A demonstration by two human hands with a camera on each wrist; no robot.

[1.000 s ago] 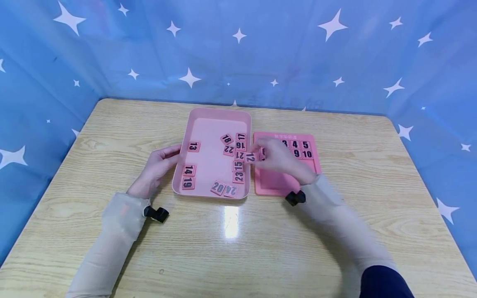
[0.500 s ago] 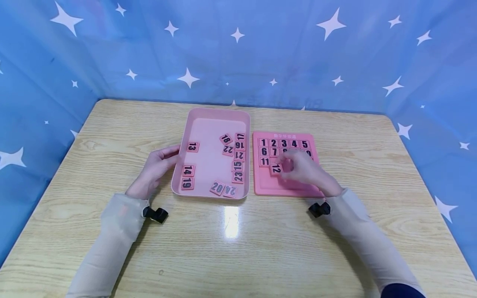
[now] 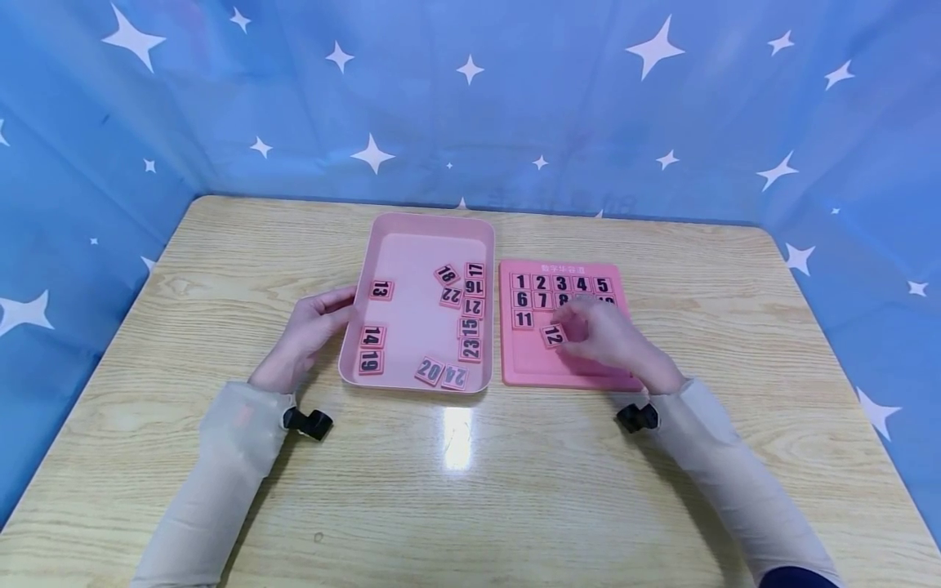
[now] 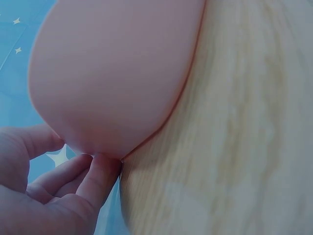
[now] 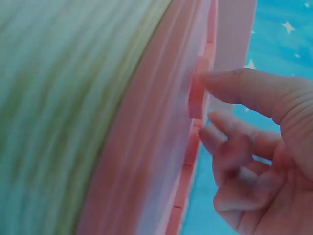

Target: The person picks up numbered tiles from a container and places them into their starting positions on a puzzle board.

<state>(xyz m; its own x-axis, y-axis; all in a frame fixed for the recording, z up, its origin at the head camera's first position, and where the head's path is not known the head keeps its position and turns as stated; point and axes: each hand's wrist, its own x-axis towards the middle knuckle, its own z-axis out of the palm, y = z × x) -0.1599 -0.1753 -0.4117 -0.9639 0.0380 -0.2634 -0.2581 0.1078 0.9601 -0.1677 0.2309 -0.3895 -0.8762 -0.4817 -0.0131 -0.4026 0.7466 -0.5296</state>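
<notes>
My right hand (image 3: 606,335) pinches a pink tile marked 12 (image 3: 553,336) between thumb and fingertips, low over the pink number board (image 3: 525,367). The tile lies slightly turned, below and right of tile 11 (image 3: 523,319). In the right wrist view the thumb presses on the tile (image 5: 196,98), with the fingers curled under it. Tiles 1 to 5 fill the board's top row; the hand partly covers the second row. At the left wall of a shallow pink tray (image 3: 419,219), my left hand (image 3: 305,335) holds the side with its fingertips.
Several loose number tiles lie in the tray, such as 13 (image 3: 381,290), 19 (image 3: 371,362) and 24 (image 3: 455,376). The tray stands just left of the board on a wooden table (image 3: 412,506). Behind hangs a blue star-patterned curtain (image 3: 559,98).
My right hand has carried tile 12 from the tray's right rim over to the board. Within the last half second it shifted slightly right and the tile turned more upright. The left hand stays put.
</notes>
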